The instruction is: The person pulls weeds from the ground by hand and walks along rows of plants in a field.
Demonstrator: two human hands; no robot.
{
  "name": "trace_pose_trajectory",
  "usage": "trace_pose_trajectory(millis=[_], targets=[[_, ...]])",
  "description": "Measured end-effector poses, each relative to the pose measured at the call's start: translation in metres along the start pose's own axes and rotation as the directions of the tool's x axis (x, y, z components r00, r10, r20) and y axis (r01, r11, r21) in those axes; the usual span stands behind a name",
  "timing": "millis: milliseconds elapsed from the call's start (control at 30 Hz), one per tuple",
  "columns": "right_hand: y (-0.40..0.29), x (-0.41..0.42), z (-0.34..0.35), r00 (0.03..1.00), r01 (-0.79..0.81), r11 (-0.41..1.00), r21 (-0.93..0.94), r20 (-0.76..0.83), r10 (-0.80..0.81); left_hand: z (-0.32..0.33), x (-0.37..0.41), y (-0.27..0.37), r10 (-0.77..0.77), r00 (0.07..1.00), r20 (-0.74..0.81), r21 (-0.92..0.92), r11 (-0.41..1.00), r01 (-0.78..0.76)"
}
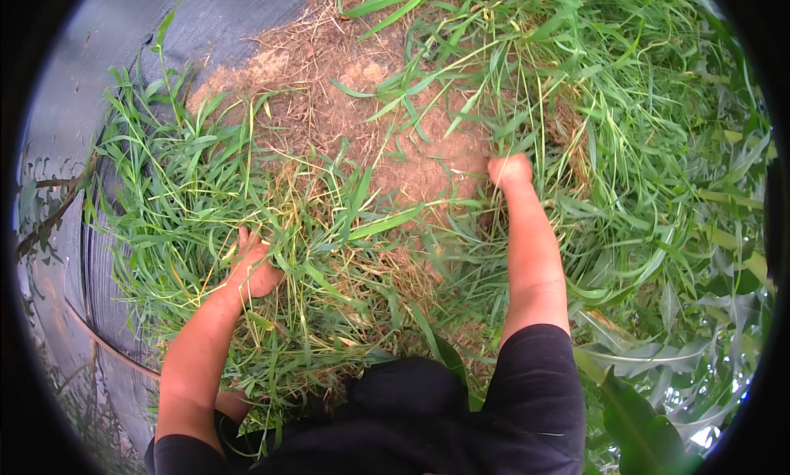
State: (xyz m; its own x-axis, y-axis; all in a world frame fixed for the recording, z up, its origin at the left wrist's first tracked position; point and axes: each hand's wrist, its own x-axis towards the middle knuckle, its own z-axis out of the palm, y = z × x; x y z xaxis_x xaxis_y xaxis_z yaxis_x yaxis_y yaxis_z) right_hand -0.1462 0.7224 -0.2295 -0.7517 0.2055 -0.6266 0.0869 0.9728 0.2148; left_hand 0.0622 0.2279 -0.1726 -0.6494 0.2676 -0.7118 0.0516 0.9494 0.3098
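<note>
My left hand (254,268) reaches into a thick clump of green grass (185,185) at the left, with fingers apart and partly covered by blades. Whether it grips any stems cannot be made out. My right hand (511,169) is closed like a fist low against the soil, at the edge of the tall grass on the right; grass stems lie around it, and what is inside the fist is hidden. Between the hands are bare brown soil (426,160) and a heap of loose green and yellowed grass (364,259).
Black woven ground cover (228,18) stretches along the left and upper left. A woody branch (62,206) and a thin curved tube or stem (117,353) lie at the left. Dense grass (642,142) and broad-leaved plants (639,413) fill the right side.
</note>
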Motion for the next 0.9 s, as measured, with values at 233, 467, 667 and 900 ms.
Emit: trace_pose_trajectory(millis=[233, 467, 667, 900], targets=[[0.006, -0.013, 0.029, 0.922, 0.012, 0.857, 0.515, -0.338, 0.19, -0.007, 0.009, 0.008, -0.017, 0.998, 0.067, 0.042, 0.999, 0.014], [-0.044, -0.15, 0.06, 0.802, 0.547, 0.801, 0.243, 0.12, -0.584, -0.015, 0.0, 0.013, -0.013, 0.995, 0.097, -0.01, 1.0, 0.014], [-0.055, -0.167, 0.07, 0.857, 0.419, 0.856, 0.303, 0.178, -0.483, -0.017, 0.001, 0.017, 0.032, 0.997, 0.068, 0.011, 0.999, -0.033], [-0.008, -0.065, 0.017, 0.855, 0.182, 0.982, 0.057, -0.502, -0.129, -0.011, 0.003, 0.009, 0.037, 0.998, 0.057, 0.076, 0.996, -0.041]])
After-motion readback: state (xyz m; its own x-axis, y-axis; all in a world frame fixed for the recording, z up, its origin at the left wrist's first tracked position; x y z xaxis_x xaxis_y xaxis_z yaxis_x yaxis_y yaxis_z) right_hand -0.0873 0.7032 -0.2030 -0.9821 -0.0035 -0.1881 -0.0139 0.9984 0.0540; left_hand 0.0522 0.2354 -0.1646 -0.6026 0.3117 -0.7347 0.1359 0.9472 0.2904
